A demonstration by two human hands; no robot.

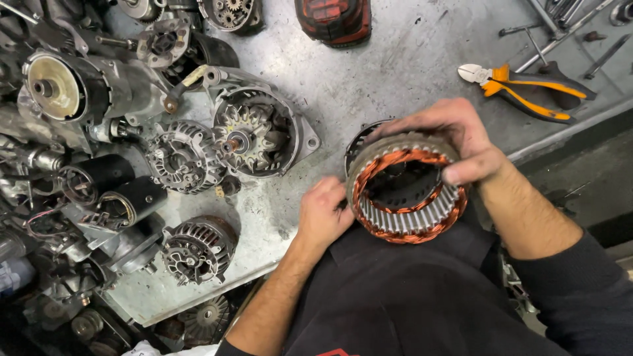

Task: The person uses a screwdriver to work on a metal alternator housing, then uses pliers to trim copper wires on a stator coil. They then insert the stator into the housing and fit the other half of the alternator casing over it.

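**Both my hands on the copper-wound ring**

I hold the stator ring (405,188), a round steel core with slotted teeth inside and copper windings bulging at both edges, in front of my chest, tilted so its open bore faces up at me. My right hand (455,142) wraps over the ring's far rim: the fingers are curled close together across the top, and the thumb presses against the outer steel band on the right side, so the ring is pinched between thumb and fingers. My left hand (323,214) sits at the ring's left edge, fingers bent loosely inward with the tips touching the copper and the outer band; I cannot tell how firmly they press.

Just behind the ring, partly hidden by it, lies a dark round housing (359,142) on the metal workbench (369,79). Left of the ring stands an open alternator half (257,132) with its claw rotor showing, and farther left a crowd of other alternators and starter motors. Beyond the ring to the right, well apart, lie orange-handled cutting pliers (527,92). Above the ring, at the far edge, sits a red and black power tool (333,20).
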